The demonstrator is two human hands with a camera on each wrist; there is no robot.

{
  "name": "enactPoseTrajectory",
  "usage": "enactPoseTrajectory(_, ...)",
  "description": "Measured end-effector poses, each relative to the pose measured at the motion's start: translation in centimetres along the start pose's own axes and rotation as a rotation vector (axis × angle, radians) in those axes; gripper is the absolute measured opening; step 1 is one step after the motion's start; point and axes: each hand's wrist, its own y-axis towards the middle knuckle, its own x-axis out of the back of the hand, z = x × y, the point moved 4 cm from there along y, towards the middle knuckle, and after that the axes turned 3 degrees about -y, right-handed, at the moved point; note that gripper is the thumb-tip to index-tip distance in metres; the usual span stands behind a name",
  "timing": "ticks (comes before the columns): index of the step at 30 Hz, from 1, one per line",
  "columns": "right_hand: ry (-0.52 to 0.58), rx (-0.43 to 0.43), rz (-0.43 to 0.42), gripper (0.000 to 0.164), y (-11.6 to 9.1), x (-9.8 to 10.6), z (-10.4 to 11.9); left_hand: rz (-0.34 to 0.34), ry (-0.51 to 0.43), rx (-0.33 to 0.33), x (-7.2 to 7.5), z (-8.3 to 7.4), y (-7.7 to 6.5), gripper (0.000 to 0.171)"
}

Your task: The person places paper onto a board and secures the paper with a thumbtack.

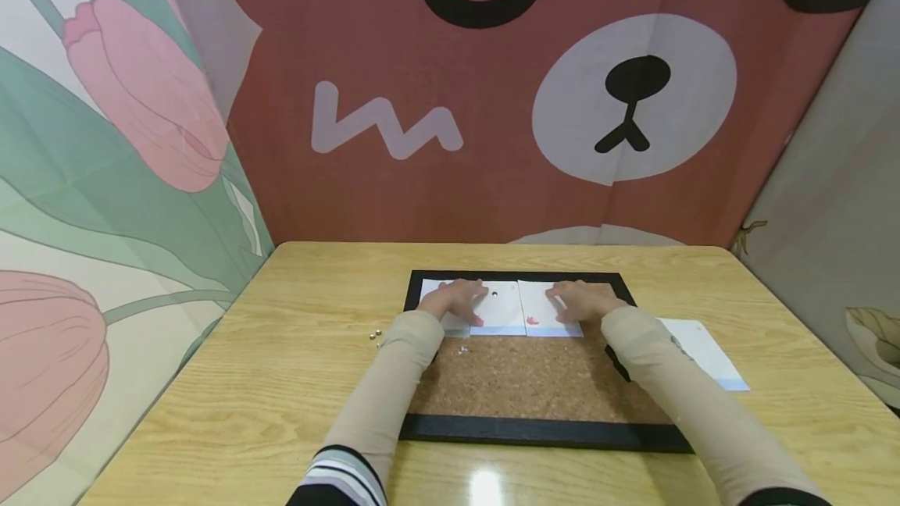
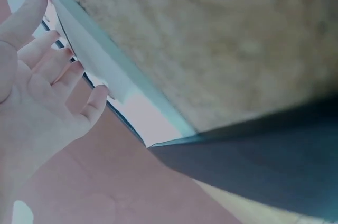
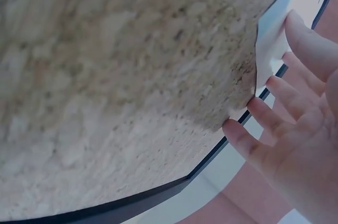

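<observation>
Head view: white card (image 1: 537,304) under right fingers (image 1: 571,292)

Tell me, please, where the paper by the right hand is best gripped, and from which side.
I would pinch the paper at its near right corner, coming from the near side. It looks thin and flat, so an edge is likely the best hold. That corner is uncovered, with bare cork before it, while another paper adjoins its left edge.

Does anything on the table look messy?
Yes: one white, blue-edged paper card lies slanted on the yellowish wooden table, right of the black-framed cork board, while similar cards line up on it. Tiny shiny round bits lie loose left of it.
</observation>
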Motion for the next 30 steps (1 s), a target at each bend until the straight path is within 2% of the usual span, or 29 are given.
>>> enactPoseTrajectory(3,0.033,0.01,-0.02,0.048,-0.2,0.1,-0.2,0.001,-0.008,-0.003,0.5,-0.7,0.1,0.06)
enactPoseTrajectory(8,0.048,0.071,-0.071,0.046,-0.3,0.2,-0.2,-0.049,-0.017,-0.011,1.3,-3.0,0.5,0.048)
enactPoseTrajectory(15,0.136,0.024,-0.068,0.05,-0.4,-0.1,-0.6,-0.079,0.129,-0.075,0.6,-5.4,2.0,0.061)
enactPoseTrajectory(18,0.14,0.028,-0.075,0.052,-0.4,-0.1,-0.5,-0.076,0.163,-0.086,0.2,-5.7,2.4,0.061)
enactPoseTrajectory(23,0.152,0.03,-0.074,0.051,-0.3,-0.3,-0.4,-0.055,0.192,-0.067,-0.6,-5.9,2.4,0.059)
enactPoseTrajectory(30,0.149,0.001,-0.082,0.052,-0.2,-0.4,-0.5,-0.069,0.231,-0.067,-0.8,-6.2,2.5,0.059)
